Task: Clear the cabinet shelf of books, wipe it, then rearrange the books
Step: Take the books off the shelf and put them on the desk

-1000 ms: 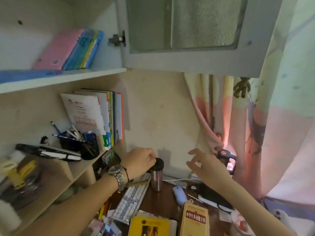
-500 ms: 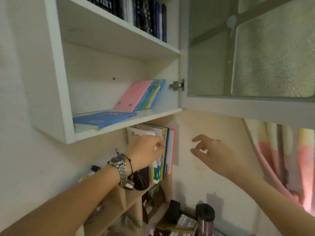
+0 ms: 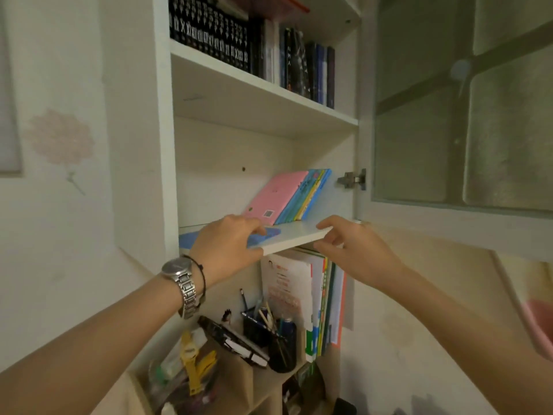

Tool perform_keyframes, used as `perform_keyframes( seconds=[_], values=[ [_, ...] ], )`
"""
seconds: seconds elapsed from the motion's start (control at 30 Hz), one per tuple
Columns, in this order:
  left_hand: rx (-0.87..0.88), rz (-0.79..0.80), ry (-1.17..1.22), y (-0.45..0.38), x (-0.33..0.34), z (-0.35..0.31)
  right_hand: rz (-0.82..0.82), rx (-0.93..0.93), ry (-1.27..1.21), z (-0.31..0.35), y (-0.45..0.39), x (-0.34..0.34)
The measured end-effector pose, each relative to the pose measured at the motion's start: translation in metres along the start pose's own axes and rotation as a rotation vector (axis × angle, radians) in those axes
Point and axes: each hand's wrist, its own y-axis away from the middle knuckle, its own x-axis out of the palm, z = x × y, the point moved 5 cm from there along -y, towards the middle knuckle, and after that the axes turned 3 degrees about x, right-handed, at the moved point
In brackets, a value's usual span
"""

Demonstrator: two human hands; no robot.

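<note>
A wristwatch [image 3: 179, 275] with a metal link band sat beside a thin black cord bracelet [image 3: 201, 272]. Below the cabinet, a dark pen holder [image 3: 270, 336] contained several pens and pencils. To its right, a row of upright folders and papers [image 3: 311, 298] stood against the wall. To the left of the holder, a black flat case [image 3: 230, 339] lay tilted. Nearer and lower left, yellow plastic items [image 3: 194, 363] rested in a cluttered container. A faint pink flower decal [image 3: 59, 139] marked the wall at far left. A pink patterned curtain [image 3: 538, 324] hung at the right edge.
</note>
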Motion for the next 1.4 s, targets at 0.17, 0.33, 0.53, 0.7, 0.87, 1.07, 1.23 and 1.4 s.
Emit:
perform_keyframes(
  seconds=[0.17,0.33,0.53,0.7,0.87,1.07,1.23,1.4],
  values=[
    [-0.089,0.04,0.034,0.001,0.008,0.019,0.022,-0.015,-0.107,0.006,-0.017,0.01],
    [-0.251,0.142,0.106,-0.01,0.023,0.035,0.04,-0.03,-0.173,0.004,-0.022,0.02],
    [-0.237,0.338,0.072,-0.024,0.035,0.035,0.043,-0.032,-0.214,-0.003,-0.03,0.026],
    [-0.091,0.342,0.071,-0.024,0.036,0.026,0.067,0.001,-0.27,-0.015,-0.032,0.039],
    [-0.032,0.333,0.129,-0.023,0.033,0.023,0.074,0.053,-0.356,-0.026,-0.036,0.051],
    [-0.022,0.324,0.118,-0.028,0.027,0.019,0.086,0.105,-0.485,-0.031,-0.037,0.054],
    [-0.037,0.244,0.025,-0.036,0.028,0.008,0.071,0.154,-0.627,-0.033,-0.039,0.06],
    [-0.004,0.197,-0.009,-0.036,0.03,0.007,0.03,0.154,-0.733,-0.034,-0.039,0.062]
  ],
)
